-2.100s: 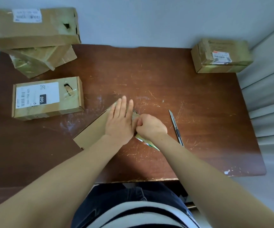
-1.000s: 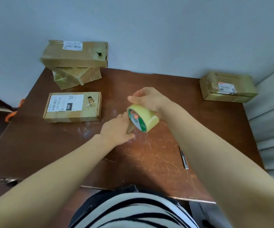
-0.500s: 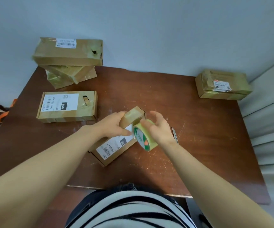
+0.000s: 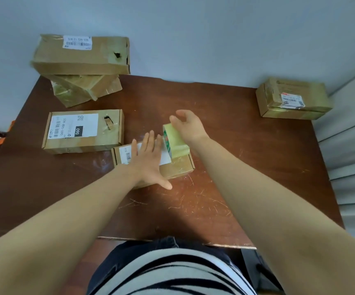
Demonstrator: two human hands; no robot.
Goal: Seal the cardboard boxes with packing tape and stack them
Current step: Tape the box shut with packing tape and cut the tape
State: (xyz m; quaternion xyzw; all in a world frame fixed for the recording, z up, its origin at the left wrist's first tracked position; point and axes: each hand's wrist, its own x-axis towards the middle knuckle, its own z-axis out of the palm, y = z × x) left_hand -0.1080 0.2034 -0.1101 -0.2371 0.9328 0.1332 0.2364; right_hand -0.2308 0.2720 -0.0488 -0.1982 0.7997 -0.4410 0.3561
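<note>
The small box (image 4: 180, 167), tipped up moments before, now lay flat on the table (image 4: 236, 145), just right of the large labelled box (image 4: 82, 130), ready for taping. The left hand (image 4: 148, 160) pressed it down, fingers spread, over its white label. The right hand (image 4: 188, 126) arched over the tape roll (image 4: 172, 143) on its glossy end; whether it gripped, I couldn't tell.
</note>
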